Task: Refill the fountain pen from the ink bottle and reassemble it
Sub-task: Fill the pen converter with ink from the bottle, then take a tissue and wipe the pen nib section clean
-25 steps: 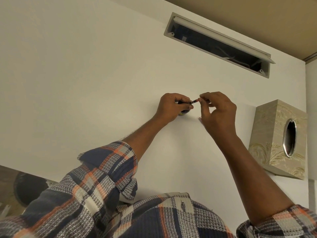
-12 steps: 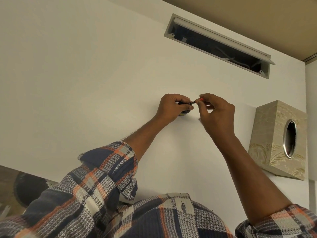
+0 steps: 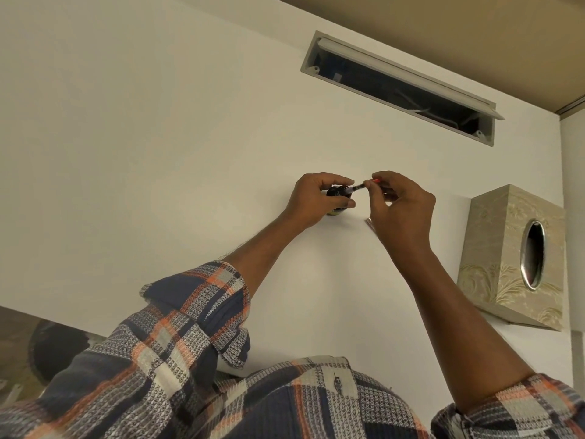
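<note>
A small dark ink bottle (image 3: 335, 192) stands on the white table (image 3: 158, 137), and my left hand (image 3: 316, 201) wraps around it from the left. My right hand (image 3: 402, 210) pinches a thin pen part (image 3: 359, 186), black and clear with a red end under my fingertips. The part lies nearly level and its left tip touches the bottle's top. Whether the tip is inside the mouth I cannot tell. A small pinkish piece (image 3: 369, 222) shows on the table under my right palm, mostly hidden.
A beige patterned tissue box (image 3: 506, 258) with an oval opening stands at the right. A long grey cable slot (image 3: 399, 87) with its flap open is set into the table's far side. A dark chair part (image 3: 53, 346) shows below the table's near edge at the left.
My right hand has moved the pen part left, so its tip now meets the bottle's top. My left fingers have shifted, and more of the bottle shows.
</note>
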`<control>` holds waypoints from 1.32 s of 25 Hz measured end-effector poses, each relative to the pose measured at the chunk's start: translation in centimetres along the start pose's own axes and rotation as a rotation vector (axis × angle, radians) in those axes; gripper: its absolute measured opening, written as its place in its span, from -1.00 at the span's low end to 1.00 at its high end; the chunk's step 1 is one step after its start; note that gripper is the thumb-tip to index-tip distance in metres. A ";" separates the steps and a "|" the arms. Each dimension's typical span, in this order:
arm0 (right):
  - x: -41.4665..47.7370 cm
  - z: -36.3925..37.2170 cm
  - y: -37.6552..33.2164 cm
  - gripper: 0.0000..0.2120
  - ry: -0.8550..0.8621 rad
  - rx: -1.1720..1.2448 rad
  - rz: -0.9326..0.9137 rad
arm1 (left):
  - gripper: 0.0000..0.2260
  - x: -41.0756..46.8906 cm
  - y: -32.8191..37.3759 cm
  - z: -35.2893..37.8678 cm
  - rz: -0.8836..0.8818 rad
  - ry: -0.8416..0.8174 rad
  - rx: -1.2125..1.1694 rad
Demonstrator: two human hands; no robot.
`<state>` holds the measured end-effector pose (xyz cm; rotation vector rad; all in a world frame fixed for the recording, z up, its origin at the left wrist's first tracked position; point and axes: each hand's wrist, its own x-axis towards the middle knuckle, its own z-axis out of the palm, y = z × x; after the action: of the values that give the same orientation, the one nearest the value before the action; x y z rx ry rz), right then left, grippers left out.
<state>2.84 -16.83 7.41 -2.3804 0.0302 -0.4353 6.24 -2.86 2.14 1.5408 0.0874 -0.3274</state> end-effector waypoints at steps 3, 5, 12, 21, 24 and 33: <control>0.0 -0.2 0.0 -0.89 0.000 0.033 0.057 | -0.58 -0.1 0.1 0.0 0.018 0.021 0.089; 0.0 -0.4 0.2 -0.89 0.013 0.080 0.126 | -0.56 -0.3 0.3 -0.2 0.021 0.052 0.092; -0.1 -1.5 1.2 -0.98 0.097 0.298 0.391 | -0.75 -4.0 -0.6 -1.6 -0.025 0.421 0.103; -1.3 -2.4 2.5 -0.81 0.246 0.708 0.708 | -0.91 -7.5 1.4 0.3 -0.246 0.355 -0.054; -1.8 -2.6 2.4 -0.86 0.270 0.820 0.804 | -0.90 -8.2 2.0 1.5 -0.264 0.220 -0.004; -2.6 -3.2 1.8 -0.92 0.283 0.945 0.943 | -0.91 -9.5 2.2 2.9 -0.289 0.082 0.087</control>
<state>-0.43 -19.86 7.66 -1.1658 0.8377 -0.2236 -2.72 -4.28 6.84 1.6299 0.3661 -0.5016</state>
